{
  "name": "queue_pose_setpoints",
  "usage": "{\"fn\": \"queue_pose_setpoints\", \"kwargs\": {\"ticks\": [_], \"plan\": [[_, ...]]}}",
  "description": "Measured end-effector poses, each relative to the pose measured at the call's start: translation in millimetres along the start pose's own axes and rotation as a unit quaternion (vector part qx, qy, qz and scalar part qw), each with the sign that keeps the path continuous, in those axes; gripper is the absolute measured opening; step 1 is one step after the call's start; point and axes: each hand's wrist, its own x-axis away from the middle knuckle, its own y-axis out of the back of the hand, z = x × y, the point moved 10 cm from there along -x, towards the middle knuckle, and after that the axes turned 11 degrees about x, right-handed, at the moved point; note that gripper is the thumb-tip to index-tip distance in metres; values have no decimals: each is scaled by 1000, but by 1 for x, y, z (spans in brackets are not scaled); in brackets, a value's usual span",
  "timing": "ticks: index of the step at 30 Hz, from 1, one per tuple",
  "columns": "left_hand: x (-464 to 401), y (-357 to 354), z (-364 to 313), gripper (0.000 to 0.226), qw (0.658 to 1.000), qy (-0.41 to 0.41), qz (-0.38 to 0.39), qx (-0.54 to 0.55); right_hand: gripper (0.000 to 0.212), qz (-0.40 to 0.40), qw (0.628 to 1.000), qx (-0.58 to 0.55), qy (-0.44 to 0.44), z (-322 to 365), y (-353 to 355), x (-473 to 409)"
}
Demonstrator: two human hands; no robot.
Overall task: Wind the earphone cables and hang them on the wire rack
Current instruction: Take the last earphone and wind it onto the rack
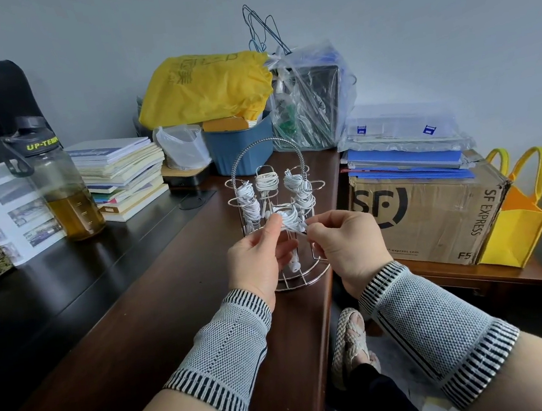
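Note:
A chrome wire rack (269, 158) with a looped handle stands on the brown desk near its right edge. Several wound white earphone bundles (266, 183) hang on its hooks. In front of the rack, my left hand (258, 257) pinches a partly wound white earphone cable (289, 219) from the left. My right hand (348, 243) pinches the same cable at its right end. An earbud (294, 265) dangles below between my hands.
A water bottle (57, 182), a book stack (121, 175) and papers sit at the left. A blue bin (242, 147), yellow bag (205, 87) and plastic bags stand behind the rack. A cardboard box (432, 214) and yellow tote (517, 217) sit right. My foot shows below the desk edge.

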Motion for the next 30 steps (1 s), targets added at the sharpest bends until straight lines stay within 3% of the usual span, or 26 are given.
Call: {"fn": "queue_pose_setpoints", "kwargs": {"ticks": [12, 17, 22, 30], "plan": [[0, 0, 1, 20, 1000, 1, -4, -1, 19, 22, 999, -37, 2, 1, -1, 0], [-3, 3, 3, 32, 1000, 3, -8, -22, 15, 53, 995, -81, -30, -6, -8, 5], [-4, 3, 4, 35, 1000, 7, -5, -25, 13, 77, 996, -44, -25, -5, -14, 4], [-3, 2, 3, 29, 1000, 10, -3, -15, 19, 15, 992, 105, 62, 16, -4, -6]]}}
